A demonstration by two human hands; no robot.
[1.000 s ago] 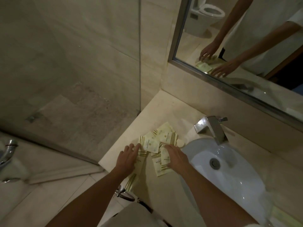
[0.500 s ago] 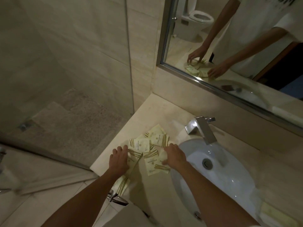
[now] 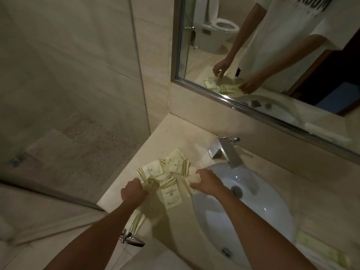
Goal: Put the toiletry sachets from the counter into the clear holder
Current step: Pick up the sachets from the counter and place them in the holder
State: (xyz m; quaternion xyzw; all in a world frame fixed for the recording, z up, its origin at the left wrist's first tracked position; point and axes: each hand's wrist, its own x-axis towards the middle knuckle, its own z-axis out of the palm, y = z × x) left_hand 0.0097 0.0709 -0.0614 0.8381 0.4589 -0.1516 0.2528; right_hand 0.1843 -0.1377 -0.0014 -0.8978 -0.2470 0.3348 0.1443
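Observation:
Several pale sachets with gold stripes point(image 3: 171, 193) lie scattered on the beige counter point(image 3: 171, 137), left of the basin. My left hand point(image 3: 133, 191) is curled into a fist around the edge of a sachet at the pile's left side. My right hand point(image 3: 207, 183) grips a sachet at the pile's right side, by the basin rim. Another striped sachet point(image 3: 137, 221) lies under my left forearm near the counter's front edge. I see no clear holder in this view.
A white basin point(image 3: 253, 207) fills the counter's right part, with a chrome faucet point(image 3: 226, 152) behind it. A mirror point(image 3: 272, 55) hangs on the back wall. A glass shower panel point(image 3: 78, 94) borders the counter's left edge. A chrome handle point(image 3: 132, 239) sticks out below the front edge.
Both hands were pressed on the sachets earlier; now each has closed its fingers around one. The camera view has shifted left and down a little.

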